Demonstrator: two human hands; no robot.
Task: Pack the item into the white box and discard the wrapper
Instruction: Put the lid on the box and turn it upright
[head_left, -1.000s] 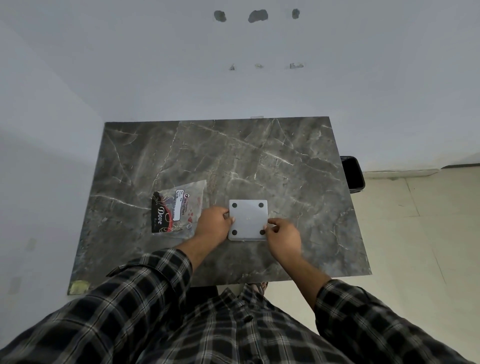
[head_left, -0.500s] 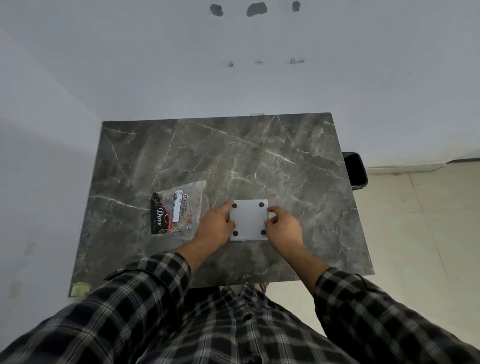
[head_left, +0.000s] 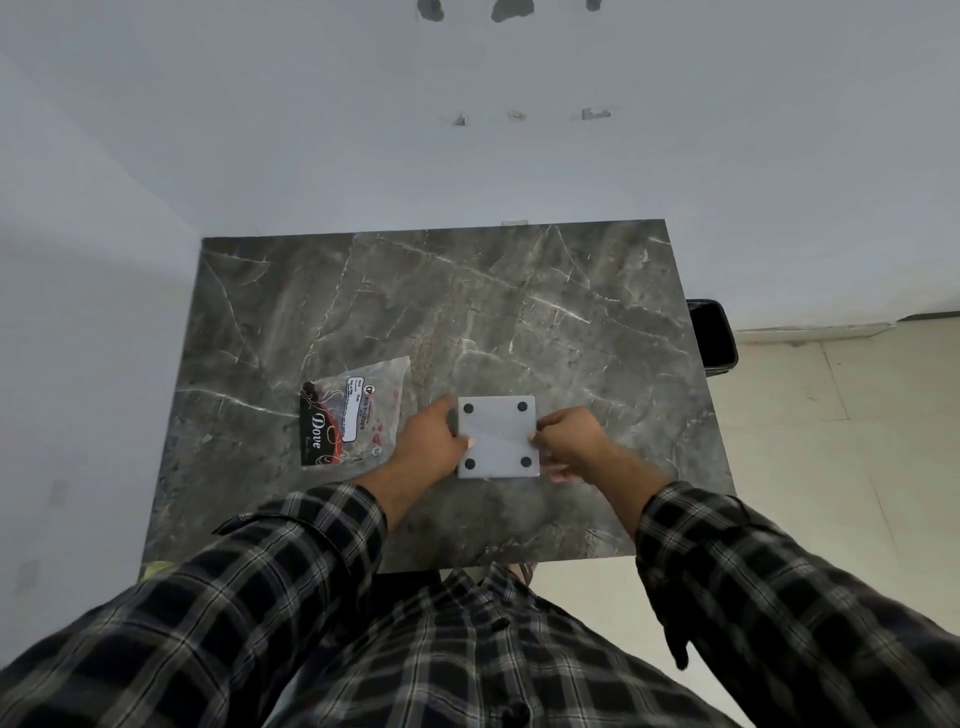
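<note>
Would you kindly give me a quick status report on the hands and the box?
Left hand and right hand gripping square white box by its sides. Clear plastic packet unopened, left of box. Nothing in the way.

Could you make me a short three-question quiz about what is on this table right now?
1. True or false: the white box shows four black dots on its upper face.
2. Which side of the box does the clear Dove-labelled packet lie on: A) the person's left, B) the person's right, C) on top of it?
3. Fill in: the left hand and right hand both grip the ____.

Key: 1. true. 2. A. 3. white box, one hand at each side edge, on the grey marble table.
</note>
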